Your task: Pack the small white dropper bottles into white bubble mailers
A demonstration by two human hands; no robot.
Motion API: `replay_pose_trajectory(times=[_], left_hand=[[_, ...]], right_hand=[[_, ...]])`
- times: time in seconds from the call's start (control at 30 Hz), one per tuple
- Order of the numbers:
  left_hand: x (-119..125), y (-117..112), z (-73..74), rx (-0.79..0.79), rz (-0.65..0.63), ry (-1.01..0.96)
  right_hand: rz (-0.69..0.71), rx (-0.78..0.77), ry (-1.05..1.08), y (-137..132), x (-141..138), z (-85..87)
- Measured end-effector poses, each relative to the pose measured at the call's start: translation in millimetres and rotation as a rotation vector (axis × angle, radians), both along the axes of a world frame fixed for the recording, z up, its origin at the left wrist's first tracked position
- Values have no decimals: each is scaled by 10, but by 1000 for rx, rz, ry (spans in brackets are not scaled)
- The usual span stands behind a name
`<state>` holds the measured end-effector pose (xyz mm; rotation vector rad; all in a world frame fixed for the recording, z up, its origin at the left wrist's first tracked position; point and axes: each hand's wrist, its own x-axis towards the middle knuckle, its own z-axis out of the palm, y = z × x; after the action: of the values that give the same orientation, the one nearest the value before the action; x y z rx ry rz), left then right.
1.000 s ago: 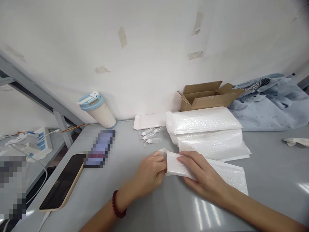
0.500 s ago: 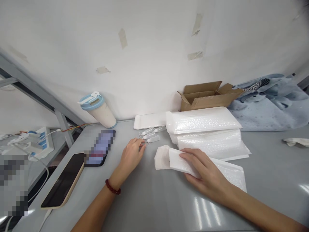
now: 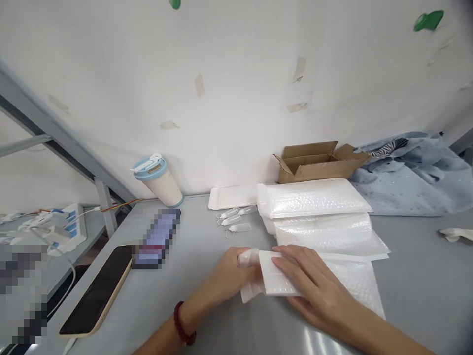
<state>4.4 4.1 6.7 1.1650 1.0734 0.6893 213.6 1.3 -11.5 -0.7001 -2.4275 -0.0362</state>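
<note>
White padded bubble mailer (image 3: pixel 281 274) sits on the grey tabletop (image 3: pixel 414 281) between both hands, folded over at one end. Left hand (image 3: pixel 232 278) has its fingers closed narrowly on the mailer's crumpled left edge; right hand (image 3: pixel 314 286) lies spread across the top, fingers pressing down. Just behind is a stack of white bubble mailers (image 3: pixel 314 217), beside small clear plastic dropper bottles (image 3: pixel 232 220) and an open brown cardboard box (image 3: pixel 314 165). A dark-screened phone in a beige case (image 3: pixel 94 291) lies well left.
</note>
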Motion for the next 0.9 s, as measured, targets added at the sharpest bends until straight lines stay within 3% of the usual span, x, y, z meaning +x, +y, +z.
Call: replay_pose_trajectory(times=[0.2, 0.33, 0.53, 0.77, 0.9], left_hand=[[106, -31, -89, -25, 124, -24], [111, -56, -140, -52, 203, -7], [59, -29, -222, -44, 363, 76], [3, -37, -123, 27, 204, 11], [-100, -22, -36, 194, 230, 26]], right_hand=[[-75, 294, -184, -42, -1, -116], [-128, 315, -146, -88, -67, -104], [-61, 338, -162, -74, -127, -83], [-128, 340, -151, 22, -92, -64], [-160, 328, -149, 112, -13, -28]])
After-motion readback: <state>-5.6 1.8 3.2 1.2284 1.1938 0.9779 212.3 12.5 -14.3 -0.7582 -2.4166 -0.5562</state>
